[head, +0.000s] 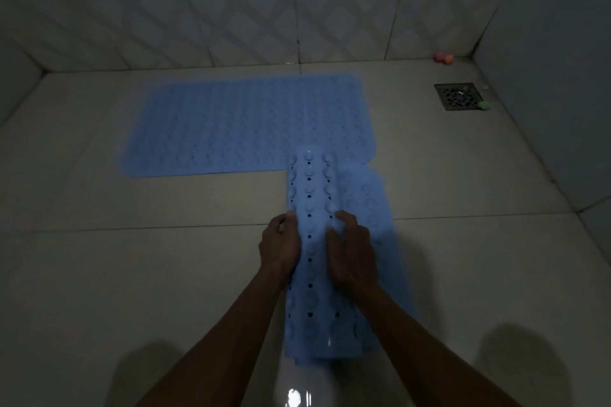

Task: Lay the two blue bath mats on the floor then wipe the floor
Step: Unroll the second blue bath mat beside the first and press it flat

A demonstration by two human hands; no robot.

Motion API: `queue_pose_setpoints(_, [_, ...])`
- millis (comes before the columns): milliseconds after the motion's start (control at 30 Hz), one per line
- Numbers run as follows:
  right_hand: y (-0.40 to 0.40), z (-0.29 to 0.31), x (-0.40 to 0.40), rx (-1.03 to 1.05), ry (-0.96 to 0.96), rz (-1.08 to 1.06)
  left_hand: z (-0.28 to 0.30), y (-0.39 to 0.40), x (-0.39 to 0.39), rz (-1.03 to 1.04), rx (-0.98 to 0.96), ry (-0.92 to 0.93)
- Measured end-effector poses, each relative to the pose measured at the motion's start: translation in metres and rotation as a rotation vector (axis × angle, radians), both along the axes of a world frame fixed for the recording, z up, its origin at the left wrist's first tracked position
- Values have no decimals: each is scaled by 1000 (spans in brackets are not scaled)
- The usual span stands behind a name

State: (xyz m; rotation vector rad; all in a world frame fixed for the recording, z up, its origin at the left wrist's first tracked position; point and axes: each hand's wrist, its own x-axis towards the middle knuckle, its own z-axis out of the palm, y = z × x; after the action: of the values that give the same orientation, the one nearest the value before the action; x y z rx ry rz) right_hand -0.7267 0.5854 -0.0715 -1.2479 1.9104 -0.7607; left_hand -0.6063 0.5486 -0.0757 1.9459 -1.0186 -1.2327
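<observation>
Now both hands [281, 243] [352, 251] grip folded mat [310, 291]; 2nd mat [248, 125] flat on floor [132, 274].

Flat mat [244, 125] on floor [132, 274], folded mat [310, 291] overlapping its near right corner

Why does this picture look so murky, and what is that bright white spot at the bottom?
Head view: the room is dim, so the first mat looks soft and grainy; the white spot is glare on the glossy floor; the wide lens bends the tile joints; the left hand and right hand hold the second mat, fairly sharp.
</observation>
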Motion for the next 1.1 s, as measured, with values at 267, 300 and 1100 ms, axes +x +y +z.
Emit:
queue_pose_setpoints(267, [-5,-7,34,68,-42,37,4,-15,39,9,76,55])
queue_pose_setpoints(300, [-6,-5,40,68,-36,28,3,-16,43,5,62,58])
queue_pose_setpoints(1100, [-38,10,95,163,-148,98,2,-12,107,94,0,-136])
